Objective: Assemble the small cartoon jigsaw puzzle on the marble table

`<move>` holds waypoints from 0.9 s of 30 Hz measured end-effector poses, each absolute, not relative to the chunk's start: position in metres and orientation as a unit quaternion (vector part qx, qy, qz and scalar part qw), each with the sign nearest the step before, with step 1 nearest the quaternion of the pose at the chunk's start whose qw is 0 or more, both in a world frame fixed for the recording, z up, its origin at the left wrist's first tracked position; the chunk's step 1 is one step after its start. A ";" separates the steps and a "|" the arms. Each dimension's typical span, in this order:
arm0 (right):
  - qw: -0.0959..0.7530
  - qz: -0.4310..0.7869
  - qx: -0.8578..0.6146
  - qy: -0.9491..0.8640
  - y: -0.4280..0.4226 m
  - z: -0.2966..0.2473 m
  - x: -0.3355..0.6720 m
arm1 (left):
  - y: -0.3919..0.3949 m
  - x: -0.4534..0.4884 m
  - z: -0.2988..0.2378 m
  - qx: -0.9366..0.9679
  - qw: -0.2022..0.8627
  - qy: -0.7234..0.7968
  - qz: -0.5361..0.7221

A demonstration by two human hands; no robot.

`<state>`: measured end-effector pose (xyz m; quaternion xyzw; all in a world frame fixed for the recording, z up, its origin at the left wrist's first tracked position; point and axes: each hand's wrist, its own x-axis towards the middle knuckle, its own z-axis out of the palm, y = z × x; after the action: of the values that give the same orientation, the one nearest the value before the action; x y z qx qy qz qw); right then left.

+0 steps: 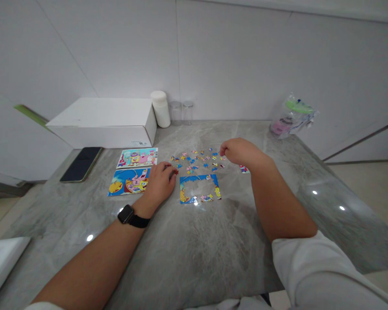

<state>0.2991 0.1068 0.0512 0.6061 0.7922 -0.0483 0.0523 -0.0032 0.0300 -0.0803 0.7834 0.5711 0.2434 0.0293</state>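
Holding anything in those fingers?

My right hand has its fingers drawn narrow, tips together, at the 3 o'clock edge of the loose pieces. Whether a piece sits between them, I cannot tell. My left hand is curled loosely on the bench with a small red piece at its fingertips. Gripped or only touched, I cannot tell either.

And the puzzle itself?

The frame lies at 6 o'clock from the scatter and at 3 o'clock from my left hand. Its border is joined and its middle is open. One stray piece lies apart, at 2 o'clock from the frame.

How would you handle such pieces well?

I judge a light pinch from above is best, taking one piece without sweeping its neighbours. They are thin, flat card with knobbed edges, and the polished stone looks slick, so they would skate. I would steady the frame with my left hand, since I think a nudge could spring its joints.

Anything to match against?

Two glossy cartoon pictures lie at 9 o'clock from the scatter, printed in bright blue, yellow and pink like the pieces.
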 end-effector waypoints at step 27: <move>0.009 -0.024 0.595 0.803 0.094 0.075 0.307 | 0.028 0.000 -0.071 0.796 0.068 0.522 0.300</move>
<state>0.3066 0.0941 0.0745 0.5949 0.8034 -0.0240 0.0089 0.0005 0.0275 -0.0708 0.7959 0.5215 0.3000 0.0676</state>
